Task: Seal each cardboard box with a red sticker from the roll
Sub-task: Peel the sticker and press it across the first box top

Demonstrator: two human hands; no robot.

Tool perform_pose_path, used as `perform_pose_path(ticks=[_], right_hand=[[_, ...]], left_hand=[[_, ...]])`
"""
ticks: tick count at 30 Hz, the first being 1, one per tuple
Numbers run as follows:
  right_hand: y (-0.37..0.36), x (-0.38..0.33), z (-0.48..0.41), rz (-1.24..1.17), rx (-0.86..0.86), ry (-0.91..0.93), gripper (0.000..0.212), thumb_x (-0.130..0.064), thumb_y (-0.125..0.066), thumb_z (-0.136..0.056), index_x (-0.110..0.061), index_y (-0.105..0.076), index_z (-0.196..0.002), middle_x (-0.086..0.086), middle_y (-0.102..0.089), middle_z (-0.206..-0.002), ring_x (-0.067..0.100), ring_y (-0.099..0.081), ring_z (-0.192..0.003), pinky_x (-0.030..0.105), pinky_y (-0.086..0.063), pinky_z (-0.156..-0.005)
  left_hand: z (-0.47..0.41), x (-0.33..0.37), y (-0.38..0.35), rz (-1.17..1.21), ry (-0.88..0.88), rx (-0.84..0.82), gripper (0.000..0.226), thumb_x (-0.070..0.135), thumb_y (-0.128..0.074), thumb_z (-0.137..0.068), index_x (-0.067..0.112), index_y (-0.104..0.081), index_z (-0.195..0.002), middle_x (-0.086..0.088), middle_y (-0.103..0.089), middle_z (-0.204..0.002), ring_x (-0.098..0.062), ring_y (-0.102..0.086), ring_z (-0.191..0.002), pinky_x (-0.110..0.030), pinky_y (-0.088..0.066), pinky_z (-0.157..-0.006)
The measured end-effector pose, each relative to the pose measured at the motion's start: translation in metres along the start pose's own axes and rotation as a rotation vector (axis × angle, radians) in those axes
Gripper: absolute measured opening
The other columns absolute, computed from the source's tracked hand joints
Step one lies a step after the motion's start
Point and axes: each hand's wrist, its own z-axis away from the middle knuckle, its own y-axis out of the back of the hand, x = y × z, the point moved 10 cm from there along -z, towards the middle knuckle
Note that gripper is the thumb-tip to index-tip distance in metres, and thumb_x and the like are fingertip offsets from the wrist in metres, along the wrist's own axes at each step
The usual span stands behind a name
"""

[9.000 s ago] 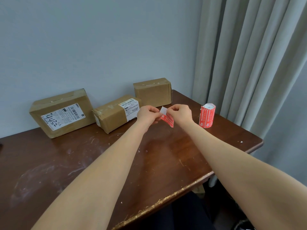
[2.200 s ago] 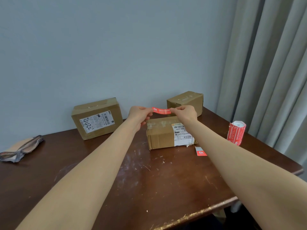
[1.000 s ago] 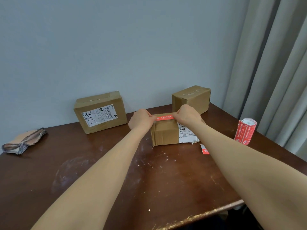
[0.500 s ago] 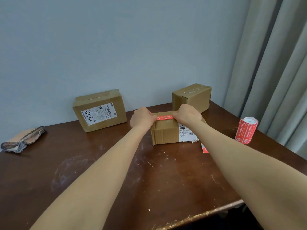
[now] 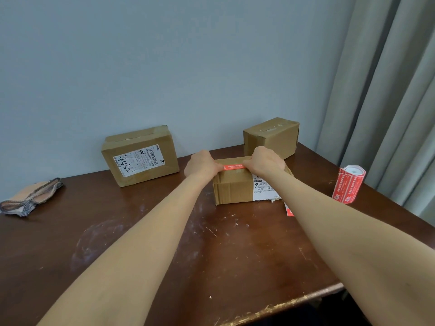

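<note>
A red sticker (image 5: 233, 166) lies stretched along the top front edge of the middle cardboard box (image 5: 235, 189). My left hand (image 5: 202, 163) pinches its left end and my right hand (image 5: 264, 161) pinches its right end, both resting on the box top. A second box (image 5: 140, 156) with a white label stands at the back left, and a third box (image 5: 273, 137) stands at the back right. The red sticker roll (image 5: 349, 184) stands upright at the right, apart from both hands.
A scrap of red and white backing paper (image 5: 289, 211) lies on the brown table (image 5: 141, 243) beside the middle box, partly under my right forearm. A folded cloth (image 5: 30, 196) lies at the far left. Grey curtains (image 5: 388, 90) hang at the right.
The sticker, held in the air between both hands 2.2 s ago, has come down onto the middle box's top edge. My hands have barely moved in the last half second.
</note>
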Motion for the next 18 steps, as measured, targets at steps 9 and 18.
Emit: perform_pose_path(ticks=[9,18], right_hand=[[-0.001,-0.001,0.001,0.004,-0.040,-0.012,0.025,-0.024,-0.056,-0.087,-0.015,-0.045,-0.067,0.001,-0.051,-0.074,0.027,-0.051,-0.080,0.030,-0.038,-0.068],[0.001,-0.001,0.001,0.009,-0.045,-0.025,0.020,-0.018,-0.055,-0.086,-0.014,-0.045,-0.069,0.002,-0.049,-0.073,0.027,-0.053,-0.080,0.031,-0.040,-0.068]], left_hand=[[-0.006,0.000,-0.006,0.040,0.028,-0.079,0.025,0.031,-0.070,-0.080,0.007,-0.061,-0.081,-0.006,-0.060,-0.061,-0.015,-0.056,-0.045,-0.025,-0.048,-0.056],[-0.002,-0.020,-0.012,0.283,0.153,-0.166,0.034,0.033,-0.078,-0.077,0.006,-0.060,-0.084,-0.006,-0.060,-0.074,-0.013,-0.057,-0.063,-0.027,-0.055,-0.057]])
